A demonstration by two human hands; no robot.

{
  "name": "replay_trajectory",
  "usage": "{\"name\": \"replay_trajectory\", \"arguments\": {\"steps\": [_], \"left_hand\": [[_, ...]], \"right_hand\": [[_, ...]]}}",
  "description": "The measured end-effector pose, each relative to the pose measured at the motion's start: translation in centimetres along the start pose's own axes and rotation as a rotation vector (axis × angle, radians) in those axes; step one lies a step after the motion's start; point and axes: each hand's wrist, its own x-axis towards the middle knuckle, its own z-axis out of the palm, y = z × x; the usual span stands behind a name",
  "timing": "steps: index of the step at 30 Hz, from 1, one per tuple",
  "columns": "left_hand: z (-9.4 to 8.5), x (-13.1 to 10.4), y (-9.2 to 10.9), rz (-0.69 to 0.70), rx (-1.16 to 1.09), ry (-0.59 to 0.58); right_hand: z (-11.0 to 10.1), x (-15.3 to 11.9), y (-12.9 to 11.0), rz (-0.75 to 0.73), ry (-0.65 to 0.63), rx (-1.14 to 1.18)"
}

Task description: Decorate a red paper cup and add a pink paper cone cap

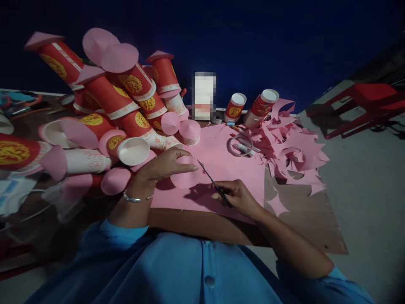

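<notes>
Between the thumb and fingers of my left hand (167,164) is a round pink paper disc (184,179), held above a pink paper sheet (240,169). My right hand (238,197) grips a pair of scissors (215,184) by the handles. The blades point up and left, their tips close to the disc's right edge; whether they touch it I cannot tell. My left fingers cover the upper part of the disc. Shadows of the hands fall on the sheet.
Red paper cups with pink cone tops (104,90) are heaped at the left. Two upright cups (235,107) stand at the back, near a roll of tape (241,145). Pink paper scraps (297,147) pile up at the right. Beyond the table is a red stool (360,101).
</notes>
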Motion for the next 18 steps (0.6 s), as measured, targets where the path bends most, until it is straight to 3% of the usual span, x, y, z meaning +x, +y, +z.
{"name": "replay_trajectory", "arguments": {"steps": [4,12,18], "left_hand": [[0.02,0.0,-0.21,0.011,-0.03,-0.02],[0.3,0.01,-0.03,0.039,-0.089,0.069],[0.32,-0.14,0.04,0.014,-0.029,0.074]], "right_hand": [[0.06,0.05,0.08,0.007,0.011,0.006],[-0.13,0.33,0.61,0.006,0.084,0.022],[0.05,0.47,0.26,0.002,0.101,0.003]]}}
